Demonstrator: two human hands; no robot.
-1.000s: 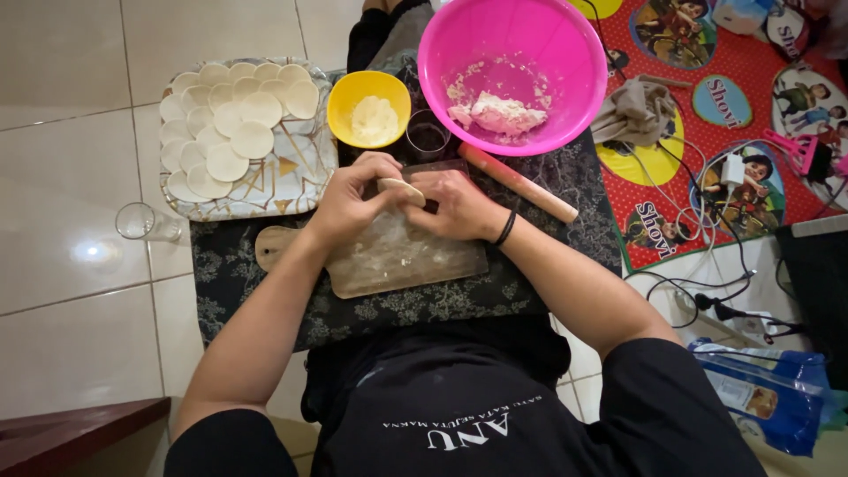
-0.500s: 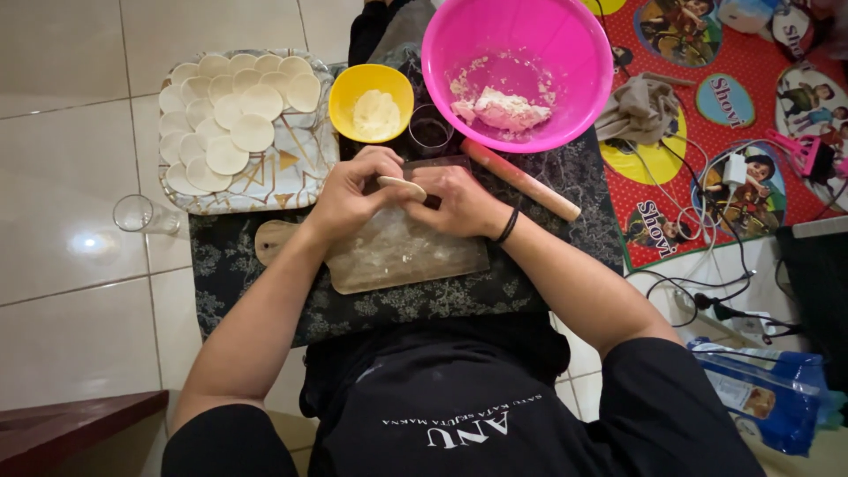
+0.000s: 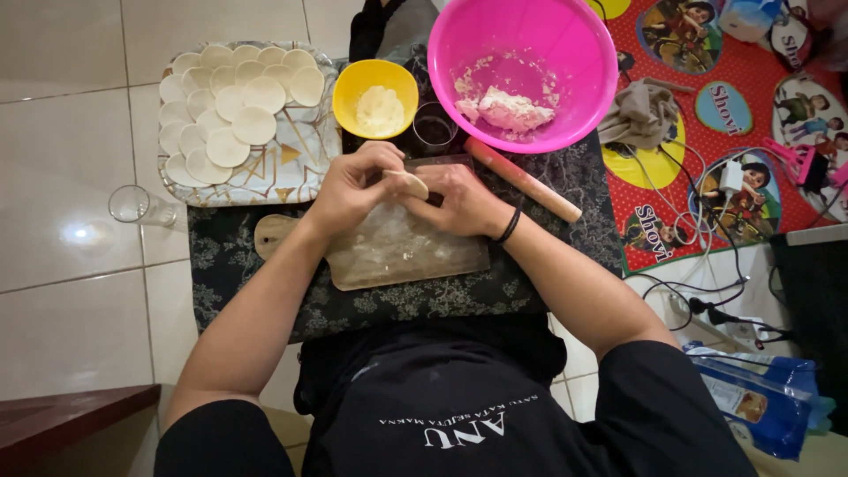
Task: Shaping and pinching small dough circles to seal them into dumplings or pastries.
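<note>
Dough-shaping step, frame centre: left hand point(image 3: 349, 190) and right hand point(image 3: 464, 201) were both closed on one folded dough piece point(image 3: 408, 183) above the wooden board point(image 3: 402, 252); the fold likely called for careful pinching; counted: roughly seventeen discs on one tray point(image 3: 309, 168), upper left; one yellow bowl point(image 3: 375, 93); one pink bowl point(image 3: 521, 71); one rolling pin point(image 3: 523, 181).

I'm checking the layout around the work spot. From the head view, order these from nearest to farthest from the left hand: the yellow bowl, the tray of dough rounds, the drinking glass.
From the left hand:
1. Yellow bowl, just above it.
2. Tray of dough rounds, to its left.
3. Drinking glass, far left on the tiled floor.
</note>
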